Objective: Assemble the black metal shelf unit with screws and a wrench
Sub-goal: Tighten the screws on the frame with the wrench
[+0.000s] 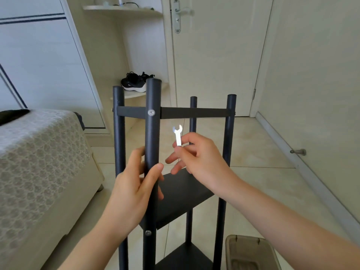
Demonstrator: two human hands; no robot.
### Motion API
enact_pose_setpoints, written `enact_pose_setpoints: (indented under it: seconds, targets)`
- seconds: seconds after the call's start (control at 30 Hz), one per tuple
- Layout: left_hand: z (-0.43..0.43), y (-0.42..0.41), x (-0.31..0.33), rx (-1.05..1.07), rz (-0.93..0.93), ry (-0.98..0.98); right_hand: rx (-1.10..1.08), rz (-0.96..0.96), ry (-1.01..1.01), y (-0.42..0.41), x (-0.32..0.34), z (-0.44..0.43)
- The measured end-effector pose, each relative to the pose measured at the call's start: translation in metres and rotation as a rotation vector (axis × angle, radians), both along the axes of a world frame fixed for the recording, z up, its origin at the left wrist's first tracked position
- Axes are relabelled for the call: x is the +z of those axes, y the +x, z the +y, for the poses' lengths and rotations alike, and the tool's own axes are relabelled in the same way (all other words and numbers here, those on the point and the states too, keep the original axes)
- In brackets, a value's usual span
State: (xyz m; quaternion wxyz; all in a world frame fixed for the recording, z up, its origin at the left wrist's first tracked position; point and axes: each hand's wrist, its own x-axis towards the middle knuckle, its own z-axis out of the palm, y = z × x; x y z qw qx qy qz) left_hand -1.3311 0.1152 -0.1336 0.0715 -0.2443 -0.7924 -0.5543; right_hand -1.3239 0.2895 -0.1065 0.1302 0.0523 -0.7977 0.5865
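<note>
The black metal shelf unit (194,113) stands upright on the tiled floor, with several round posts and black shelf plates between them. My left hand (132,184) grips the nearest post (153,121) at mid-height. A silver screw (151,112) sits in that post at the top shelf level, and another screw (148,233) lower down. My right hand (196,154) pinches a small flat silver wrench (177,135), held upright with its open jaw on top, just right of the near post and below the top shelf rail.
A bed with a patterned cover (39,162) stands close on the left. A translucent plastic box (251,252) lies on the floor at the lower right. A closed door (214,55) is behind the unit, with black shoes (136,81) on a corner shelf.
</note>
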Motion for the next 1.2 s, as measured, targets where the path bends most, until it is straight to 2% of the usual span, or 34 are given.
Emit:
enact_pose_setpoints:
  seconds: [0.2, 0.53, 0.97, 1.2]
  targets:
    - [-0.003, -0.004, -0.003, 0.023, 0.084, -0.029, -0.006, 0.083, 0.087, -0.008, -0.001, -0.007]
    - [-0.009, -0.003, -0.002, 0.041, 0.092, -0.069, -0.103, 0.167, 0.110, -0.012, 0.003, -0.013]
    - [-0.011, -0.004, -0.001, 0.027, 0.100, -0.093, -0.033, 0.149, -0.043, -0.016, 0.007, -0.013]
    - [-0.011, -0.003, -0.001, 0.012, 0.082, -0.085, -0.077, 0.234, 0.002, -0.017, 0.012, -0.015]
